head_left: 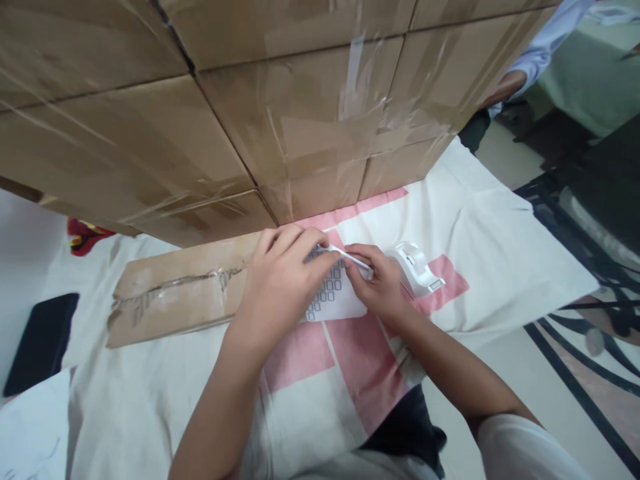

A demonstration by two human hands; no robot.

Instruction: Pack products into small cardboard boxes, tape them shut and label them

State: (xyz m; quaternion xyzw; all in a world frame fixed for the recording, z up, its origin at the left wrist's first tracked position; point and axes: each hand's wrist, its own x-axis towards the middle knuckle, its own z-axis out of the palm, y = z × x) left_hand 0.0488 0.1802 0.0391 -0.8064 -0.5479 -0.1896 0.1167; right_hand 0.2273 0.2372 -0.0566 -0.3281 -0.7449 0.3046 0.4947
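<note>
A white paper sheet (pixel 330 293) printed with rows of small outlined squares lies in front of me, its far edge rolled or folded up into a narrow white strip. My left hand (pixel 289 270) closes its thumb and fingers on the left part of that raised edge. At the strip's right end, my right hand (pixel 376 280) pinches the paper between thumb and fingers. Just beyond my right knuckles stands a white tape dispenser (pixel 417 270). A flat piece of cardboard (pixel 175 287) with a torn, taped seam extends left from beneath or behind my left hand.
Taped cardboard boxes (pixel 310 113) form a wall along the far side. The pink and white cloth (pixel 500 247) covers the surface. At the left lie a dark flat object (pixel 43 340) and a paper sheet (pixel 35 427). Another person's sleeve (pixel 543 50) shows at upper right.
</note>
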